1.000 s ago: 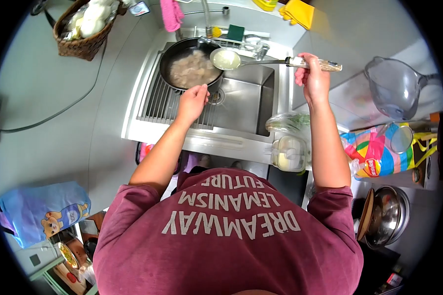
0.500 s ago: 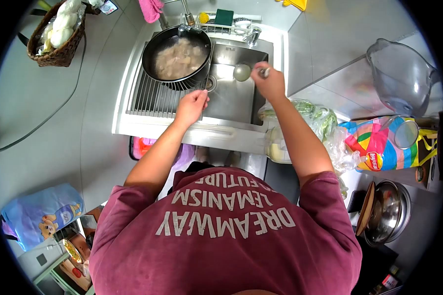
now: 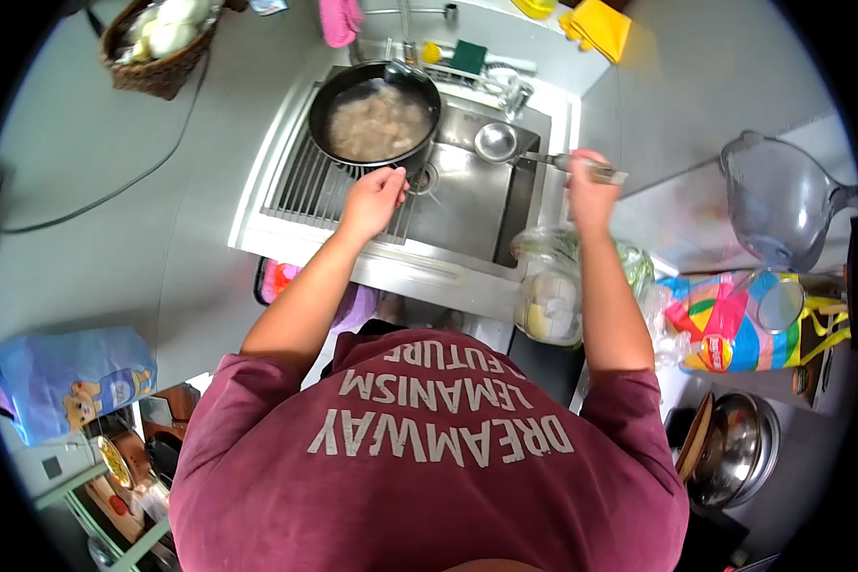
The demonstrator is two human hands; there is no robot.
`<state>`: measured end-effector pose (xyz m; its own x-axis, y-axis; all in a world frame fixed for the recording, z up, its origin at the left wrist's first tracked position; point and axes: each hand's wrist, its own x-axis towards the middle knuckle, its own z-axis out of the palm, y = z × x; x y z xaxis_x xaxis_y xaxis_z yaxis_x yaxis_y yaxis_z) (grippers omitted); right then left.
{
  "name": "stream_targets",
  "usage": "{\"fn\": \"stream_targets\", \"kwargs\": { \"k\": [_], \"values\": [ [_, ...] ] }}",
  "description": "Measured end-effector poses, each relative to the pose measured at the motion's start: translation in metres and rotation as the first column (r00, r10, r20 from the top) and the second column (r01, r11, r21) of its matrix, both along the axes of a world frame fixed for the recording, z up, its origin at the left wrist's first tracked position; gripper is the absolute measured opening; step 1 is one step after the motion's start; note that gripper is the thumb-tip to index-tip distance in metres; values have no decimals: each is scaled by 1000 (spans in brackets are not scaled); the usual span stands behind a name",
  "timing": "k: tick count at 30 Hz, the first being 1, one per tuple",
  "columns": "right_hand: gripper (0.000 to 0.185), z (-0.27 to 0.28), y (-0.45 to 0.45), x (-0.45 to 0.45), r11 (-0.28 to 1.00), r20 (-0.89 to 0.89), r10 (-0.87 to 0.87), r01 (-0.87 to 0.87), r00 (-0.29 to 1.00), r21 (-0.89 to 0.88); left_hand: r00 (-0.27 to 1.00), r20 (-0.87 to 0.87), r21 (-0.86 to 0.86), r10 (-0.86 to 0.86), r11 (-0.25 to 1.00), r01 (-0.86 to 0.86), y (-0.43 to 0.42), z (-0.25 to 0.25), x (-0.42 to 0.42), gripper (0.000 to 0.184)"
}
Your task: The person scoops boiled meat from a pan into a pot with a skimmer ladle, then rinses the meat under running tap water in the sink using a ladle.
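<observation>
A metal ladle (image 3: pixel 496 143) hangs over the right part of the sink basin (image 3: pixel 467 214). My right hand (image 3: pixel 593 186) is closed around its handle beyond the sink's right edge. A black pan (image 3: pixel 316 133) with pale meat pieces in cloudy liquid (image 3: pixel 379 124) stands on the roll-up drying rack (image 3: pixel 305 195) across the left of the sink. At the pan's near side is my left hand (image 3: pixel 376 203), fingers curled closed. Whatever lies within those fingers is hidden. The faucet (image 3: pixel 407 52) reaches the pan's far rim.
Behind the sink, a caddy holds a green scouring pad (image 3: pixel 468 57). Bagged vegetables (image 3: pixel 629 272) and a clear container (image 3: pixel 549 307) are near my right forearm. A clear jug (image 3: pixel 777 195) stands at right, a wicker basket (image 3: pixel 153 74) at upper left.
My right hand has moved right, away from the pan, and the ladle now shows lengthwise with its bowl over the basin. My left hand stays closed beside the pan. The camera view has shifted.
</observation>
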<state>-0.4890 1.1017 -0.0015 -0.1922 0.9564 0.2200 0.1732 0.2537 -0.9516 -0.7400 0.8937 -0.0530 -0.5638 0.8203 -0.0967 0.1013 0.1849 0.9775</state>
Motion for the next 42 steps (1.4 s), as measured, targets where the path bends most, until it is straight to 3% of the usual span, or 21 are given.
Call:
{"fn": "stream_targets", "kwargs": {
  "k": [2,5,11,17,24,42],
  "values": [
    [18,47,4,7,997,-102,2,-10,995,-73,997,-65,19,30,999,-29,-1,12,-13,36],
    [22,85,7,-1,984,-317,86,-129,945,-119,996,-8,57,88,995,-87,-4,18,-38,35],
    [17,69,-25,-76,939,-223,294,-325,930,-117,983,86,79,160,983,-166,-19,14,-64,34],
    [10,31,-59,-151,958,-249,171,-219,953,-182,978,60,59,199,977,-203,-37,0,-78,35],
    [12,33,-63,-185,977,-197,131,-160,972,-140,974,70,70,214,973,-219,-50,-14,-87,36],
    [12,25,-58,-202,956,-236,209,-249,949,-153,979,43,37,202,978,-203,-57,-10,-98,35]
  ]
}}
